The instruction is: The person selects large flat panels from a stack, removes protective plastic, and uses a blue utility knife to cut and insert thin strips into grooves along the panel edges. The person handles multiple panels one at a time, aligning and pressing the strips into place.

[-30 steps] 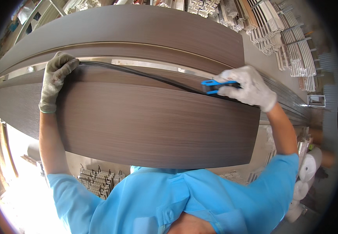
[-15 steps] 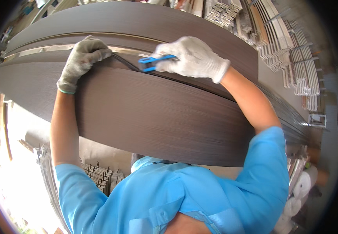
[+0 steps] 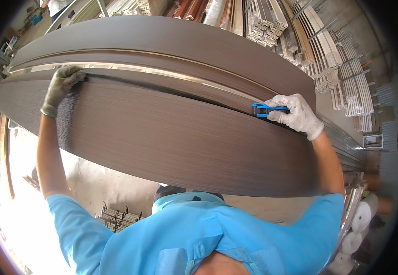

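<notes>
A long dark-brown wood-grain board [image 3: 185,137] lies in front of me. At the left of its far edge, my left hand [image 3: 61,89], in a soiled pale glove, is closed with the fingertips pinching the end of a thin black strip [image 3: 162,91]. The strip runs along that edge towards the right. My right hand [image 3: 300,117], in a white glove, grips a small blue-and-black hand tool [image 3: 270,110], which looks like an edge trimmer, at the right part of the same edge. Its contact with the edge is partly hidden by the fingers.
Beyond a narrow pale gap lies a second brown panel [image 3: 162,36]. Racks of stacked profiles [image 3: 261,23] stand at the back right. White rolls [image 3: 364,215] are at the lower right. Below the board, bundled pieces [image 3: 118,219] rest near the floor. Another person [image 3: 57,7] stands far back left.
My right hand has moved right along the board's edge with the tool. My left hand has shifted left and slightly down, widening the distance between the hands.
</notes>
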A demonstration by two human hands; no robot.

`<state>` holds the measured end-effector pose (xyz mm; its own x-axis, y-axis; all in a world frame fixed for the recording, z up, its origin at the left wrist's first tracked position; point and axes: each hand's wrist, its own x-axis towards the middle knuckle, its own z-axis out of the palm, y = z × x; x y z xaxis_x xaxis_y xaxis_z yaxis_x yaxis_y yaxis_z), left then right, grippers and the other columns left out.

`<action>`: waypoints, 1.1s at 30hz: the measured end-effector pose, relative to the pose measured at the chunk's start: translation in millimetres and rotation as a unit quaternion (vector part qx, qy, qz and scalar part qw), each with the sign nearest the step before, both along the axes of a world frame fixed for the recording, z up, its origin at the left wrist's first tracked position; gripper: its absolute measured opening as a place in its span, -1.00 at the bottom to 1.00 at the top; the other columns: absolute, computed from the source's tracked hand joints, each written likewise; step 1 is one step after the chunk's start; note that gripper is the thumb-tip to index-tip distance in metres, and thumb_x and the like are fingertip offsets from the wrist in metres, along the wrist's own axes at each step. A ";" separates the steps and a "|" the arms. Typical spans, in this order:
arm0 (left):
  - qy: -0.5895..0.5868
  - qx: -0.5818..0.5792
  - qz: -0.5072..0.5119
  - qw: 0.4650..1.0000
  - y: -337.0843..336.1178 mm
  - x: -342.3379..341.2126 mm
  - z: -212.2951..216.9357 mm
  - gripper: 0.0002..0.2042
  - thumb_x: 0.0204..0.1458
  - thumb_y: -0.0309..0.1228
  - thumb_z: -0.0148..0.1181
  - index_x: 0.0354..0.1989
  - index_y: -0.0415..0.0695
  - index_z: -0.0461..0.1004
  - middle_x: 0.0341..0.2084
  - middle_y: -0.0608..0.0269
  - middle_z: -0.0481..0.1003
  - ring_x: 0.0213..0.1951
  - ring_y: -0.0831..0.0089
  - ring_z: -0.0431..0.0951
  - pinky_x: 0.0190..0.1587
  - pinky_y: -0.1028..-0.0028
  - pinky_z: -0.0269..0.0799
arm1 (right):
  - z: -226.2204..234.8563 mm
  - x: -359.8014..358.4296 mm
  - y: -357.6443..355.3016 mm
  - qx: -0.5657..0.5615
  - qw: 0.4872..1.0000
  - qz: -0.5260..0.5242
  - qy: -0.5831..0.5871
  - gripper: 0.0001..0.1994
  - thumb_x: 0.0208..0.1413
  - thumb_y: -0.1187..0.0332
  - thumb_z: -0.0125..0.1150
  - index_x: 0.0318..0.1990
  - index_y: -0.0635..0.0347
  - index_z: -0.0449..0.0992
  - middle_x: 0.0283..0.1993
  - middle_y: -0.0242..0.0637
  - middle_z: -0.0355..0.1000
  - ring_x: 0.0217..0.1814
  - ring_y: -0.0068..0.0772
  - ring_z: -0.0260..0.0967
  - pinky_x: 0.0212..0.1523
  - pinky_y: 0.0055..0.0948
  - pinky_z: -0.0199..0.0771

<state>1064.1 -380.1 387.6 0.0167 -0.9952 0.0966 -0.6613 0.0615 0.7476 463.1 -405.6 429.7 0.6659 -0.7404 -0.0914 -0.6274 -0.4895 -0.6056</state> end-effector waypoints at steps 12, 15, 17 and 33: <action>-0.144 -0.077 0.030 0.986 -12.1 -24.1 -13.7 -0.70 0.07 -0.13 0.28 -0.33 -0.14 0.65 -0.51 0.07 0.56 -0.35 0.19 0.58 -0.20 0.25 0.46 | -29.3 280.8 -66.4 -0.116 0.983 0.142 0.023 -0.66 0.10 -0.03 0.32 -0.20 0.03 0.61 -0.41 -0.29 0.56 -0.39 -0.29 0.48 -0.27 -0.26 0.42; -0.141 -0.088 0.020 0.986 -9.3 -25.5 -11.8 -0.72 0.12 -0.14 0.25 -0.34 -0.10 0.66 -0.58 0.19 0.55 -0.39 0.26 0.56 -0.21 0.26 0.45 | -28.1 299.3 -69.8 -0.106 0.983 0.152 0.010 -0.61 0.09 -0.05 0.33 -0.15 0.05 0.62 -0.30 -0.26 0.60 -0.26 -0.22 0.54 -0.14 -0.22 0.49; -0.179 -0.080 -0.010 0.981 -7.5 -17.8 -6.5 -0.73 0.14 -0.11 0.23 -0.33 -0.05 0.67 -0.52 0.29 0.58 -0.28 0.31 0.51 -0.05 0.26 0.34 | -25.2 295.8 -66.1 -0.088 0.986 0.135 0.030 -0.58 0.07 -0.06 0.35 -0.13 0.09 0.61 -0.27 -0.24 0.62 -0.20 -0.20 0.56 -0.08 -0.23 0.51; -0.128 -0.055 0.101 0.985 -5.6 266.3 3.1 -0.82 0.10 -0.23 0.31 -0.27 -0.05 0.67 -0.38 0.22 0.62 -0.25 0.28 0.59 -0.03 0.33 0.43 | -15.4 297.8 -54.8 -0.039 0.995 0.079 0.043 -0.61 0.01 0.02 0.42 -0.15 0.12 0.64 -0.35 -0.25 0.62 -0.29 -0.25 0.60 -0.13 -0.30 0.55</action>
<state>1330.4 -385.7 390.7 0.1742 -0.9572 0.2312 -0.8345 -0.0189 0.5508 760.9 -460.4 414.4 0.7674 -0.6335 -0.0986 -0.5857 -0.6303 -0.5096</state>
